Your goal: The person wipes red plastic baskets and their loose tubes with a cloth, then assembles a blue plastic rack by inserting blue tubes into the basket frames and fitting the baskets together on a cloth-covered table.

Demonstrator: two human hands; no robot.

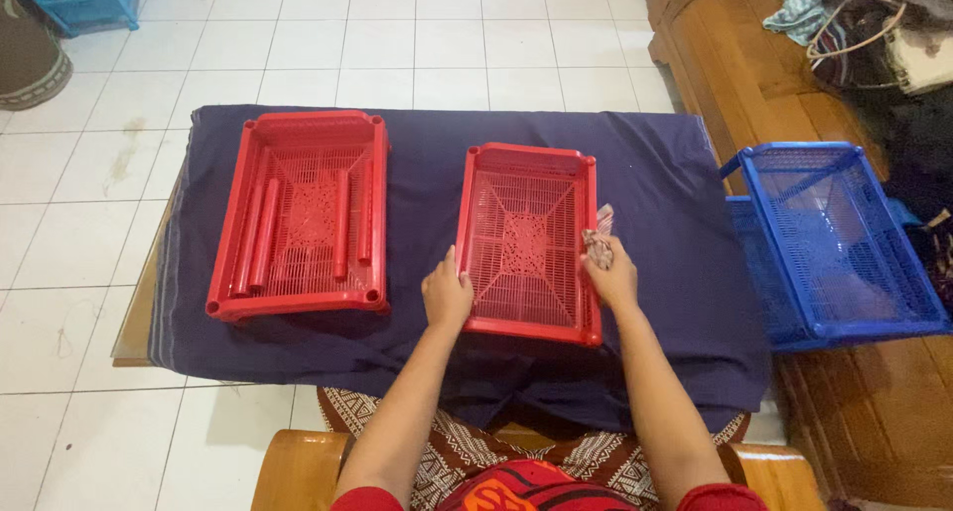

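A red plastic tray (525,163) lies on a dark blue cloth (655,173) over a low table. My left hand (446,294) grips the tray's left rim near its front corner. My right hand (612,273) rests against the tray's right rim and is closed on a small patterned rag (600,235). Further left on the cloth lies a second red tray (298,126) with several red tubes (263,233) lying inside it.
Blue plastic trays (834,243) are stacked on a wooden bench at the right. Bags and cloth (874,24) lie on the bench's far end. A light blue basket (79,0) stands on the tiled floor at the top left.
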